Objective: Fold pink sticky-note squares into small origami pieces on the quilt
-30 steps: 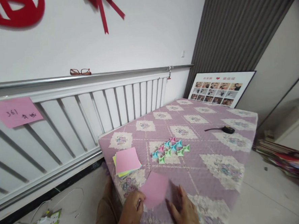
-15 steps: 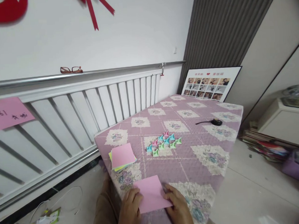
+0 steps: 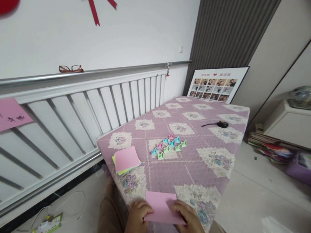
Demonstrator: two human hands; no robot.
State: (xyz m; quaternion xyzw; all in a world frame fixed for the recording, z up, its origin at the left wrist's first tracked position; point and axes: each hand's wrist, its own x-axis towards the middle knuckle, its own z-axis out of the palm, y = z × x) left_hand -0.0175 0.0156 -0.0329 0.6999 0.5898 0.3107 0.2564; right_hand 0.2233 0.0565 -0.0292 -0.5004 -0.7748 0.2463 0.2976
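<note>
Two hands are holding a pink sheet (image 3: 161, 207) by the near edge of the table (image 3: 171, 169). The left hand (image 3: 137, 217) is pinching its left side, with fingers curled close together. The right hand (image 3: 188, 218) is pinching its right side, down by the sheet's near corner. Holding both sides is probably stopping it from slipping or turning. I can't tell whether it is touching the table, or whether it is bending.

A pile (image 3: 127, 159) of sheets is lying just inside the left edge, pink on top, with yellow peeking out. It is sitting near the left hand, maybe for easy reaching. Small folded papers (image 3: 171, 143), pink, blue and green, are standing in neat rows farther in, maybe so that nobody is bumping them. A tape measure (image 3: 222, 124) is resting near the right edge, toward the far right corner, perhaps out of the way. A photo board (image 3: 217, 86) is leaning up by the far edge.
</note>
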